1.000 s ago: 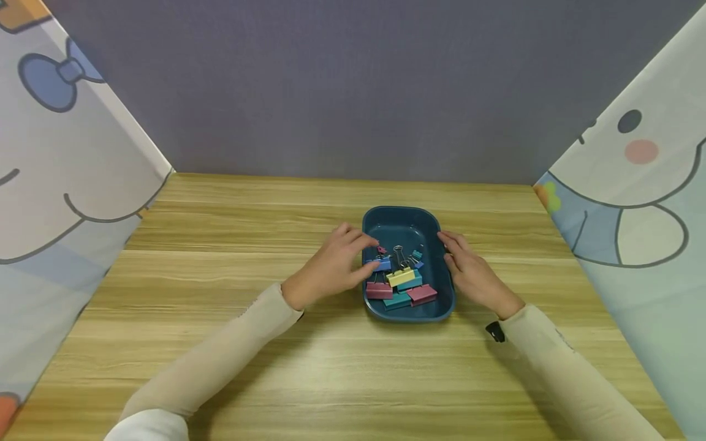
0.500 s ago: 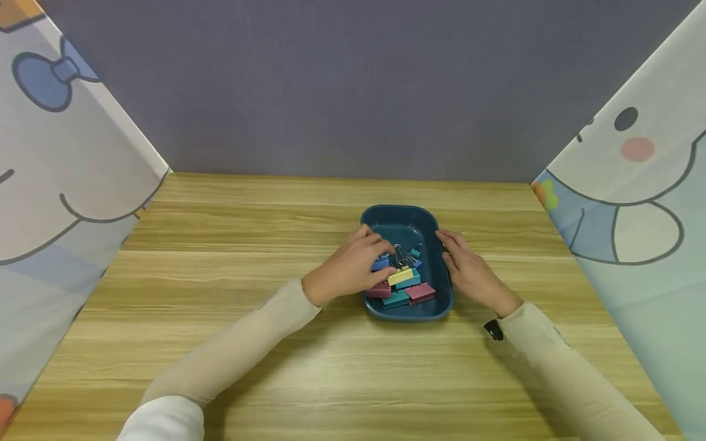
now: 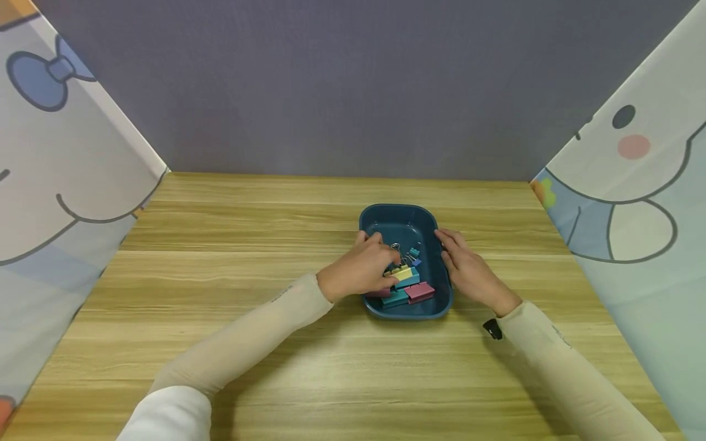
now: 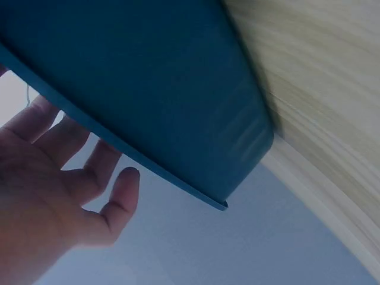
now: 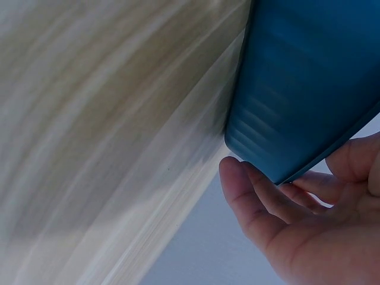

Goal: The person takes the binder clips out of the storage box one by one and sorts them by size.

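Note:
In the head view, a dark blue tray holds several binder clips in different colours and sizes. My left hand reaches over its left rim, fingers bent and thumb apart, right at a yellow binder clip. The left wrist view has the left hand with fingertips hidden behind the tray wall and the thumb visible above the rim. At the tray's right side, my right hand rests extended fingers on the rim and wall. A pink binder clip and a teal one lie near the front.
The tray stands on a wood-grain table. A grey partition rises behind it, with cartoon-printed panels at left and right. Small blue and teal clips lie by the tray's right wall.
My left hand has moved right, from the tray's left rim to over the clips, now covering the blue clip. The right hand stays against the tray.

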Demonstrator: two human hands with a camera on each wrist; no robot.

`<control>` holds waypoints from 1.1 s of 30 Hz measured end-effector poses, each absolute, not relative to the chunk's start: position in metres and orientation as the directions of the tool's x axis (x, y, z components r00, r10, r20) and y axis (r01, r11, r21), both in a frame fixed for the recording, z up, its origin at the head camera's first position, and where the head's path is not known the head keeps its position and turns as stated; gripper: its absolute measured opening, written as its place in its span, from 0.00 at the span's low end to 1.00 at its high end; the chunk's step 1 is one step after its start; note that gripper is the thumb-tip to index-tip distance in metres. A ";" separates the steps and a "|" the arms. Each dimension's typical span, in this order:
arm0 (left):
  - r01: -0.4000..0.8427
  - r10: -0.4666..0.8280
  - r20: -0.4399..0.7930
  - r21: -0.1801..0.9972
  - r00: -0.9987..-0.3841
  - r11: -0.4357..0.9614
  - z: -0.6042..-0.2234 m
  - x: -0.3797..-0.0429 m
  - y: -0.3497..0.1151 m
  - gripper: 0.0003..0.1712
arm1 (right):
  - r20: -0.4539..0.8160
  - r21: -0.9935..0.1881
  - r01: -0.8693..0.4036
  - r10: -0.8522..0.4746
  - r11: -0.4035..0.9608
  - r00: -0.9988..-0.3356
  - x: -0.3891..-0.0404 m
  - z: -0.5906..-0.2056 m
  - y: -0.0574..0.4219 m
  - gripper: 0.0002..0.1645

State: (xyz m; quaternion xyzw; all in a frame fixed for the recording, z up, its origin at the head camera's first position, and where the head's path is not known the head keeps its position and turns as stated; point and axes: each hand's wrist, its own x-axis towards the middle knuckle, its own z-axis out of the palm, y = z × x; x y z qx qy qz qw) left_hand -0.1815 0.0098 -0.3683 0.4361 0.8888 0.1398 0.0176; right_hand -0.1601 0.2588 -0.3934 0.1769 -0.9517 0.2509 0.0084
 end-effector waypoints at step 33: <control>0.739 0.770 -0.046 0.250 -0.637 0.626 -0.384 -0.189 0.023 0.09 | 0.102 -0.478 -0.345 -0.339 0.808 -0.935 -0.160 -0.395 0.258 0.28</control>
